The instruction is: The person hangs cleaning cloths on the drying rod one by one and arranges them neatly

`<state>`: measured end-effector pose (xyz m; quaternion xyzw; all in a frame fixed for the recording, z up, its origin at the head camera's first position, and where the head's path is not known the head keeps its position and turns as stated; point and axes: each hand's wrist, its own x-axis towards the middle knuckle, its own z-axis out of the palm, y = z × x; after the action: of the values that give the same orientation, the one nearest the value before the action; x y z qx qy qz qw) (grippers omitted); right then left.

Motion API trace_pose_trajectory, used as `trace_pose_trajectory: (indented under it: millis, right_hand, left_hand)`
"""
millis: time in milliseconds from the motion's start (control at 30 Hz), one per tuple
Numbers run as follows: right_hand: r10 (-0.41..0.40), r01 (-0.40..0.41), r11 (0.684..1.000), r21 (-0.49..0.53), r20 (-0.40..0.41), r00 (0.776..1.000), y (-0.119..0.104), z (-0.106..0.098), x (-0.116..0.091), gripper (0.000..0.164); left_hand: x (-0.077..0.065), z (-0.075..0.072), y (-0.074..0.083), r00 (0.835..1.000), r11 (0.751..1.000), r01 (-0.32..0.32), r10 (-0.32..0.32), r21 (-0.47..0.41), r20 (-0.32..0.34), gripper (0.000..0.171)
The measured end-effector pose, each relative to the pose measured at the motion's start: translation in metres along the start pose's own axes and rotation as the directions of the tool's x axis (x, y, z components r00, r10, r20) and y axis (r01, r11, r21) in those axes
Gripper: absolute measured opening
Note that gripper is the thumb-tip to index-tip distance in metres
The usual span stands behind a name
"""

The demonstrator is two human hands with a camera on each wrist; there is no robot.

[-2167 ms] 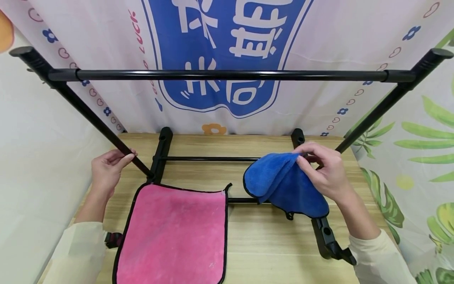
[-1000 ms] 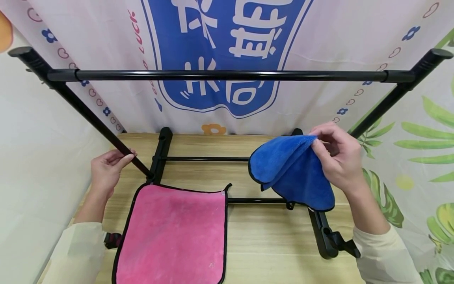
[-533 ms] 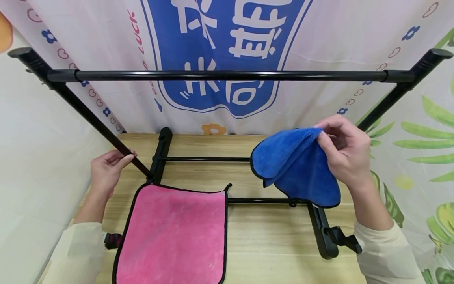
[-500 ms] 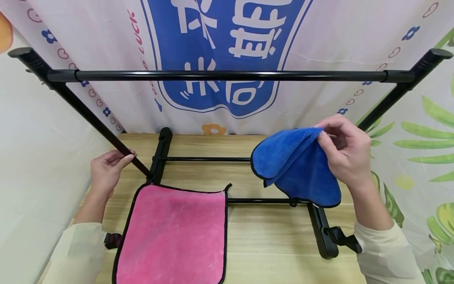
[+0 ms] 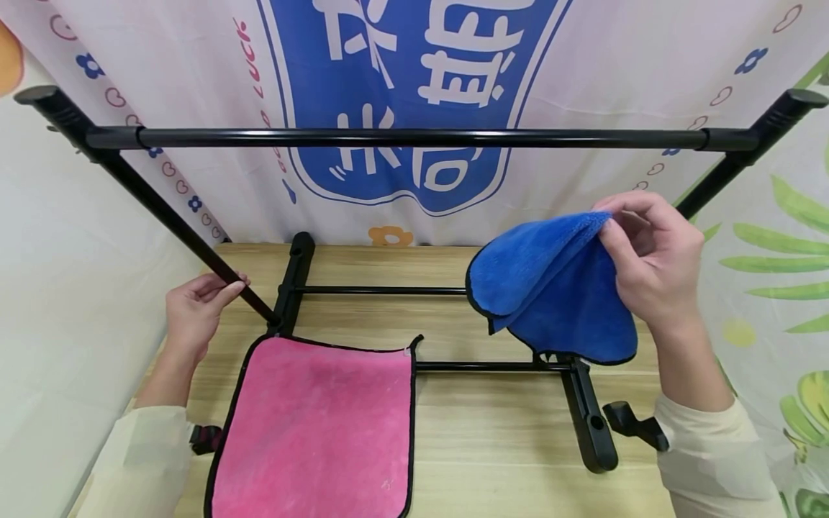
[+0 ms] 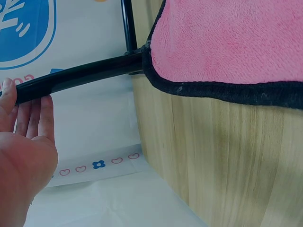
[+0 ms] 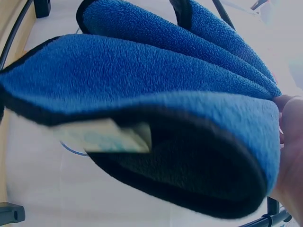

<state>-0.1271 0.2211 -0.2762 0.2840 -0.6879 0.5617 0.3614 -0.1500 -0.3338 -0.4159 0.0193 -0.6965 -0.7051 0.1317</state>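
My left hand (image 5: 202, 306) pinches the left post (image 5: 175, 216) of a black metal rack, low down above its foot; the left wrist view shows thumb and fingers on either side of the post (image 6: 94, 74). A blue plush towel (image 5: 563, 288) with black edging hangs in folds from my right hand (image 5: 663, 262), which pinches it at the top. In the right wrist view a pale label shows on the towel (image 7: 142, 71), and much of that hand is hidden. A pink towel (image 5: 317, 432) with black edging is spread at the rack's lower left.
The rack's top bar (image 5: 414, 137) crosses high over the wooden table (image 5: 518, 460). Lower down, a thin back bar (image 5: 382, 290) and a front bar (image 5: 479, 367) join the feet. The right foot (image 5: 592, 432) stands below the blue towel. A printed curtain (image 5: 596, 72) hangs behind.
My right hand has moved up and to the right, lifting the blue towel with it and uncovering more of the front bar and right foot. The left hand and pink towel have stayed put.
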Motion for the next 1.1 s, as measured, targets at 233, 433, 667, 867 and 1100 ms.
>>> trace_pose_trajectory:
  millis: [233, 433, 667, 867, 1100]
  right_hand:
    - [0.007, -0.011, 0.997, -0.081, -0.041, 0.999, -0.002, -0.002, 0.007, 0.024]
    - [0.006, -0.016, 0.992, -0.127, -0.077, 0.997, -0.005, -0.005, 0.012, 0.022]
    - [0.024, -0.044, 0.985, -0.165, -0.117, 0.993, -0.009, -0.008, 0.017, 0.017]
    - [0.05, -0.075, 0.975, -0.21, -0.12, 0.991, -0.011, -0.01, 0.021, 0.013]
    - [0.066, -0.071, 0.996, -0.051, -0.093, 0.994, -0.011, -0.009, 0.022, 0.011]
  left_hand:
    - [0.001, 0.0, 0.0, 1.0, 1.0, -0.007, 0.007, 0.0, -0.003, 0.016]
    - [0.001, 0.0, 0.0, 1.0, 1.0, -0.01, 0.01, -0.006, -0.001, 0.015]
    - [0.001, 0.0, 0.0, 1.0, 1.0, -0.015, 0.015, -0.012, -0.002, 0.016]
    - [0.001, 0.0, 0.0, 1.0, 1.0, -0.01, 0.01, -0.009, -0.008, 0.017]
    - [0.0, 0.0, 0.0, 1.0, 1.0, 0.01, -0.01, 0.014, -0.003, 0.017]
